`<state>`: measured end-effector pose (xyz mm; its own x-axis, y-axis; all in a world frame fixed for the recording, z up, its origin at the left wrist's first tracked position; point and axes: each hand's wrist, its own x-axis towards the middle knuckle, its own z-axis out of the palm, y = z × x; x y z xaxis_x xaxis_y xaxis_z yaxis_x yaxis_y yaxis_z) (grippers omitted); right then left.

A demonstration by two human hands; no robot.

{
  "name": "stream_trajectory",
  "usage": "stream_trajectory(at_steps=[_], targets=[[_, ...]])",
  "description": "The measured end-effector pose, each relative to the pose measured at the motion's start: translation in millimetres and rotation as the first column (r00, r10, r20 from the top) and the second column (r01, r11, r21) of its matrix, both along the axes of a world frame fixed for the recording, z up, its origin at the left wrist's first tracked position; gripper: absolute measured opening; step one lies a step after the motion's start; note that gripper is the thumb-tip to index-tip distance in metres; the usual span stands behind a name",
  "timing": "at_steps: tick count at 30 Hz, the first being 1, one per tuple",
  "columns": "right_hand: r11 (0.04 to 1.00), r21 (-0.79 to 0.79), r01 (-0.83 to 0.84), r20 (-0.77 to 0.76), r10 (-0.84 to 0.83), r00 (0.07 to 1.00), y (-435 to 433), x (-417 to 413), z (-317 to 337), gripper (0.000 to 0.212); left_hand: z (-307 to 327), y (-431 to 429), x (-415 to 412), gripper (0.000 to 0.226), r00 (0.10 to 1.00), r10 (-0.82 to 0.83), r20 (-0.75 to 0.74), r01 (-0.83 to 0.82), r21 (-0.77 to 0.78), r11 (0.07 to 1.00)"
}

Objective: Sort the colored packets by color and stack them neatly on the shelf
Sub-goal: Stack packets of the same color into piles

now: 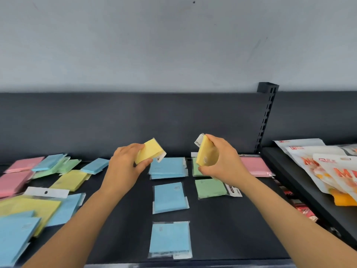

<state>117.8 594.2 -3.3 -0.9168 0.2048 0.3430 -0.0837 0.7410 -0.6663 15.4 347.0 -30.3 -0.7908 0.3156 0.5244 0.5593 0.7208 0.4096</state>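
Left hand [125, 163]: centre of the frame, raised above the shelf [212, 229]; fingers and thumb curl round the left yellow packet [149, 151].
Left yellow packet: tilted, white tab at its lower right.
Right hand [222, 161]: just right of centre, also off the shelf; thumb below and fingers above clamp the right yellow packet [204, 151].
Right yellow packet: held nearly on edge, white tab uppermost, apart from the other one.
Blue packets: three spots in a column at centre, rear [168, 167], middle [170, 197], front [170, 237]; all flat, the rear spot holds more than one.
Green packets: right of the blue column; front one [210, 188] flat, rear one [196, 169] mostly hidden behind the right hand.
Pink packet [254, 166]: flat, right of the right hand, near the back panel.
Loose heap [38, 206]: left side of the frame; pink, blue, green and yellow packets overlapping.
Snack bags [318, 167]: right edge, on the neighbouring shelf.
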Motion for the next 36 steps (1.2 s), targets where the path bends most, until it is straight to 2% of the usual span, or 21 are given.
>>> stream_trajectory(at_steps=[8,14,18,22,28,32,36], targets=[[0.996,0.056,-0.074,0.042,0.072,0.997,-35.3,-35.4,0.0,0.089,-14.2,-41.9,-29.0,0.048,0.998,0.026,0.058,-0.021,-0.092,0.996],[0.97,0.142,-0.198,0.085,0.188,0.979,-82.1,-69.6,8.8,0.09,-0.5,-75.4,-44.5,0.044,0.984,0.174,0.029,-0.176,0.061,0.983],[0.895,0.236,-0.378,0.189,0.339,0.922,-135.6,-98.7,6.9,0.093,13.8,-112.2,-50.8,0.042,0.963,0.268,-0.001,-0.265,0.145,0.953],[0.841,0.278,-0.464,0.298,0.384,0.874,-181.5,-134.4,-0.8,0.096,21.6,-137.0,-49.2,0.042,0.953,0.301,-0.022,-0.295,0.148,0.944],[0.781,0.334,-0.528,0.61,0.248,0.753,-187.0,-175.2,-33.2,0.093,13.3,-147.7,-50.3,0.042,0.964,0.264,-0.028,-0.259,0.11,0.96],[0.836,0.292,-0.466,0.6,0.219,0.769,-171.1,-176.8,-45.6,0.096,4.4,-138.7,-53.1,0.044,0.975,0.223,-0.002,-0.221,0.102,0.97],[0.85,0.273,-0.449,0.559,0.24,0.794,-165.6,-170.9,-51.9,0.096,-0.9,-123.6,-54.5,0.044,0.995,0.097,0.034,-0.099,0.061,0.993]])
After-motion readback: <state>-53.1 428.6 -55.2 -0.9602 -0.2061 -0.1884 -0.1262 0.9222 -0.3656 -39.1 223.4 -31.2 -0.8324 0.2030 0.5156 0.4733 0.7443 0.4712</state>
